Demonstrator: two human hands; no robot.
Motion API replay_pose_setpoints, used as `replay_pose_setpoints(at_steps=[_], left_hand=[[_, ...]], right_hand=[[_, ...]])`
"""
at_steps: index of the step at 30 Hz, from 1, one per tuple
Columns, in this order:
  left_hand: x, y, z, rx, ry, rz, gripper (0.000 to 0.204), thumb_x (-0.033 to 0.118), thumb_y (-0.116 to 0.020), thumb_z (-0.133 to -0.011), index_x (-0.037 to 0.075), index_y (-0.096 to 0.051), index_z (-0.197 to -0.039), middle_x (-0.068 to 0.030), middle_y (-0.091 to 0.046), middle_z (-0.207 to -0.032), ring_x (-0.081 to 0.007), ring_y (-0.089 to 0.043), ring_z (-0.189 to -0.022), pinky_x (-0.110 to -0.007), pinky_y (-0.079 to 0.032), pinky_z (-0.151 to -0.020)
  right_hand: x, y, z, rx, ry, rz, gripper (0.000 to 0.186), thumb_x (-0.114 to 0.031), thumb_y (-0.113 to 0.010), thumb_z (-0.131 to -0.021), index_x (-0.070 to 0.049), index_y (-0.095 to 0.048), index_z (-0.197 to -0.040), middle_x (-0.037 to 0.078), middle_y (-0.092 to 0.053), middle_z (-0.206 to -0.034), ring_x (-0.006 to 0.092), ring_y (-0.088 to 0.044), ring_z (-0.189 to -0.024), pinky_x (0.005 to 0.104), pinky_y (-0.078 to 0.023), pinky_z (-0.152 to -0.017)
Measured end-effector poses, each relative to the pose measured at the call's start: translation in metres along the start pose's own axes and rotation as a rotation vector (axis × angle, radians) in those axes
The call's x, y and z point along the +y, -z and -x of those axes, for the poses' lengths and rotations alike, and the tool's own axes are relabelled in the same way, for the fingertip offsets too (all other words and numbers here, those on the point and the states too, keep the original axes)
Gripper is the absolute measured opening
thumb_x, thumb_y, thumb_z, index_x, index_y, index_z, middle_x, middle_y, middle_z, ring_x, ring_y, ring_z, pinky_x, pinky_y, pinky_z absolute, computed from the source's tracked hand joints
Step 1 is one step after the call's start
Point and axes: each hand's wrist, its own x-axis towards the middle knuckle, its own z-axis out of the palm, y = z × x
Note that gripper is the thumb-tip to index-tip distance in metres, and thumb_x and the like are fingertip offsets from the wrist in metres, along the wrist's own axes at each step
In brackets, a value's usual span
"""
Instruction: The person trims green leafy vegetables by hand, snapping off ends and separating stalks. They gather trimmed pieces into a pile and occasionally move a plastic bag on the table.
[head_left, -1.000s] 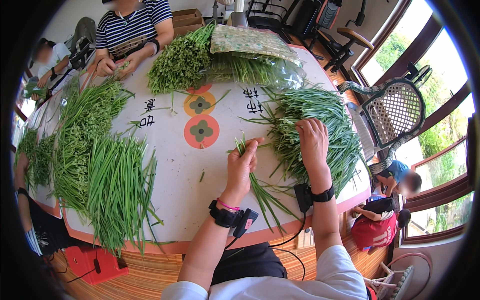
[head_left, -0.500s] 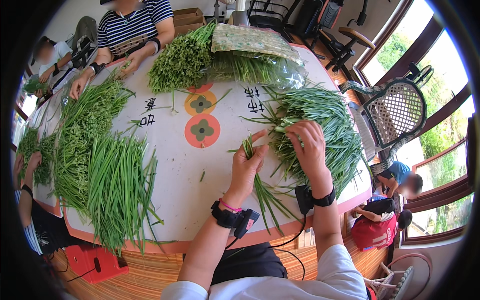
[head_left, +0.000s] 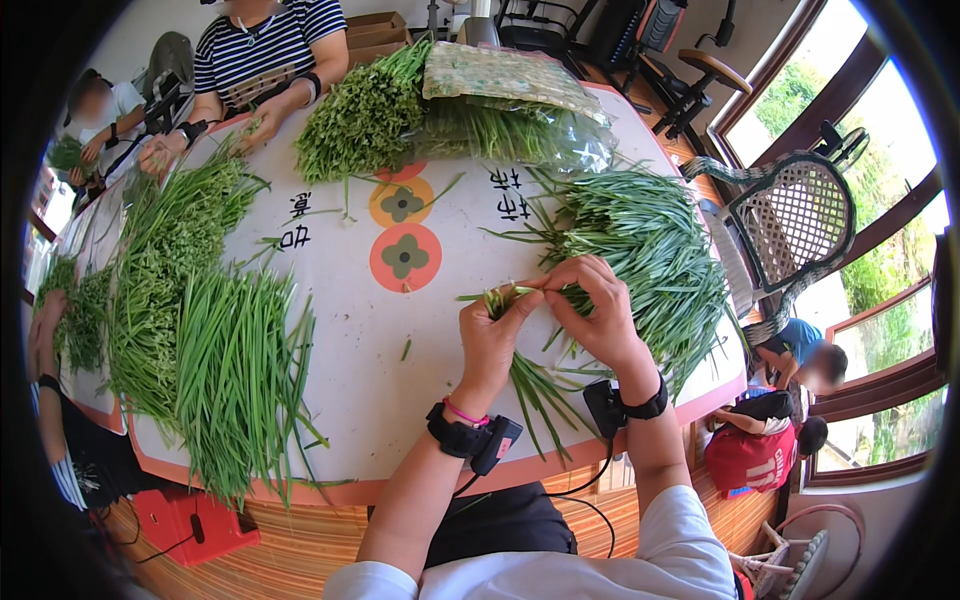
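Observation:
My left hand is closed around a small bunch of garlic chives. Their pale cut ends stick out above the fist, and the green leaves trail down toward the table's near edge. My right hand pinches at those ends, its thumb and fingertips meeting those of the left hand; the stalks between the fingertips are largely covered. Just beyond the right hand lies a large heap of loose garlic chives, ends toward the table's middle.
On the white table are a long row of chives at left, bundled greens and a plastic bag of greens at the back. A person in stripes handles greens across the table. A red stool stands at lower left.
My right hand has drawn back from the heap toward the left, and its fingertips now meet my left hand. The left fingers have closed in further around the bunch.

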Motion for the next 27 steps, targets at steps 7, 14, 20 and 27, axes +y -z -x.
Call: replay_pose_setpoints(at_steps=[7,14,20,27], left_hand=[[0.001,-0.001,-0.001,0.038,0.054,0.088,0.022,0.019,-0.065,-0.089,0.002,-0.07,-0.102,0.0117,-0.039,-0.059,-0.0003,-0.027,-0.053,-0.02,-0.019,-0.048],[-0.015,0.002,-0.013,0.155,-0.268,0.199,0.026,0.028,-0.047,-0.1,0.009,-0.052,-0.084,0.0005,-0.051,-0.083,-0.0079,-0.042,-0.066,-0.021,-0.037,-0.062],[-0.006,0.007,-0.005,-0.086,-0.041,0.431,0.026,0.03,-0.047,-0.099,0.008,-0.05,-0.085,0.0025,-0.046,-0.075,-0.0039,-0.035,-0.058,-0.021,-0.028,-0.052],[0.002,0.0,0.002,0.01,0.02,0.157,0.023,0.022,-0.06,-0.093,0.004,-0.068,-0.103,0.0107,-0.037,-0.058,0.0002,-0.027,-0.052,-0.021,-0.018,-0.046]], right_hand=[[-0.001,-0.003,0.001,0.044,-0.029,0.054,0.015,0.001,-0.067,-0.074,-0.004,-0.059,-0.086,0.009,-0.062,-0.085,0.0281,-0.059,-0.082,0.0362,-0.044,-0.078],[0.002,-0.008,0.017,0.64,-0.079,-0.392,0.01,0.004,-0.057,-0.087,0.001,-0.053,-0.096,0.011,-0.06,-0.083,0.016,-0.059,-0.072,0.0287,-0.048,-0.067],[-0.009,-0.002,0.004,0.278,0.094,0.105,0.018,0.007,-0.061,-0.079,0.0,-0.06,-0.096,0.014,-0.061,-0.089,0.0286,-0.061,-0.078,0.0331,-0.049,-0.067],[-0.014,-0.005,0.002,0.106,0.088,0.042,0.022,0.004,-0.069,-0.074,-0.004,-0.064,-0.094,0.011,-0.064,-0.088,0.0255,-0.064,-0.075,0.0309,-0.051,-0.061]])
